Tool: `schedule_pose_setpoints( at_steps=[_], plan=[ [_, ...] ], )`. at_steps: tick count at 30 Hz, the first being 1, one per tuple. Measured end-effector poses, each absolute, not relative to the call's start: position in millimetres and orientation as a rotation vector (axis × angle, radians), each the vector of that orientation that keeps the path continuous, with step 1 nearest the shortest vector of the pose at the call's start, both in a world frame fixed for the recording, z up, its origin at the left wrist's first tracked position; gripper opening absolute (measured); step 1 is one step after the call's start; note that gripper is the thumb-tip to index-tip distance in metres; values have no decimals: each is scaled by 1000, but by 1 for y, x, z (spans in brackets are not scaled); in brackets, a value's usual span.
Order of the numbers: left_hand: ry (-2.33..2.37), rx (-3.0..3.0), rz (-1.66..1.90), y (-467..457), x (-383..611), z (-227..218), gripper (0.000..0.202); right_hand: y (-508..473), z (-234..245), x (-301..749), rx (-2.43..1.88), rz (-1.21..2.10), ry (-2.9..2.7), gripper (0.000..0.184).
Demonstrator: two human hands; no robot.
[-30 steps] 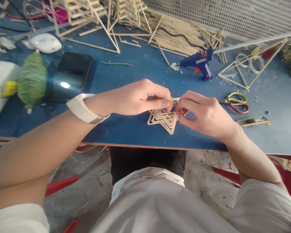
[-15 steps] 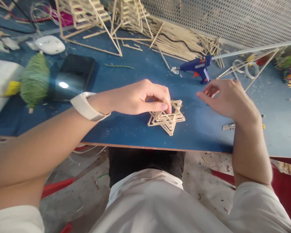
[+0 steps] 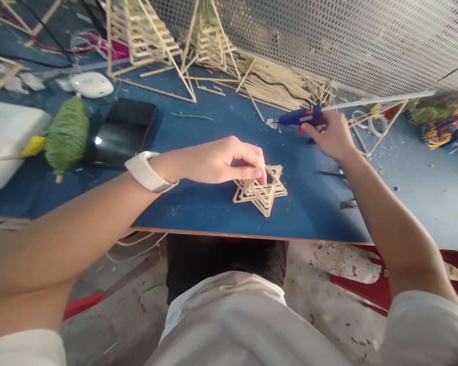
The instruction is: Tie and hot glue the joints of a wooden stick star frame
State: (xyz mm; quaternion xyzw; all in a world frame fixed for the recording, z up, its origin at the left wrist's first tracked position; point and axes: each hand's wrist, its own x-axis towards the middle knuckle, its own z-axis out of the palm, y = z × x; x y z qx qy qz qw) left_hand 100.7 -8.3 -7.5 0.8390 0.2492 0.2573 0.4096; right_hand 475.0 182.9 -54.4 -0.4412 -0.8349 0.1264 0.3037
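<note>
A layered six-pointed star of thin wooden sticks (image 3: 265,201) lies on the blue tabletop (image 3: 213,216) near its front edge. My left hand (image 3: 236,160) reaches over it from the left, thumb and fingers closed at its upper part; the fingertips partly hide the sticks there. Farther right, my right hand (image 3: 330,134) is wrapped around the handle of a blue hot glue gun (image 3: 297,117). The nozzle points left, beside a whitish blob of glue (image 3: 270,123), and a long glue stick (image 3: 381,99) sticks out of the back.
Scissors (image 3: 332,172) and a small metal tool (image 3: 349,204) lie by my right forearm. Stick frames (image 3: 148,43) and piled sticks (image 3: 275,84) stand behind. To the left are a black box-like object (image 3: 124,129), green yarn (image 3: 67,134) and a white mouse (image 3: 91,84).
My right hand has moved forward and left and taken hold of the glue gun's handle. My left hand stays at the star. The view has shifted slightly.
</note>
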Motion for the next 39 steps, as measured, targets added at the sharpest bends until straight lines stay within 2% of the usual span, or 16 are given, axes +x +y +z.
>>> schedule_pose_setpoints(
  at_steps=[3, 8, 11, 22, 27, 35, 39],
  plan=[
    [624, 2106, 640, -8, 101, -7, 26, 166, -44, 471, -1228, 415, -2168, 39],
    [615, 2071, 631, -8, 101, -8, 26, 151, -44, 460, -1129, 453, -2137, 63],
    [616, 2063, 622, -8, 101, -8, 25, 157, -52, 453, -1102, 434, -2137, 67],
    [613, 2052, 616, -8, 100, -9, 23, 146, -47, 450, -1139, 396, -2121, 52],
    [627, 2062, 612, -9, 100, -9, 23, 145, -49, 451, -1155, 340, -2134, 54],
    [606, 2047, 617, -8, 99, -11, 23, 140, -39, 450, -1092, 466, -2056, 58],
    [619, 2055, 615, -8, 99, -11, 24, 123, -8, 455, -783, 726, -1863, 57]
  ],
)
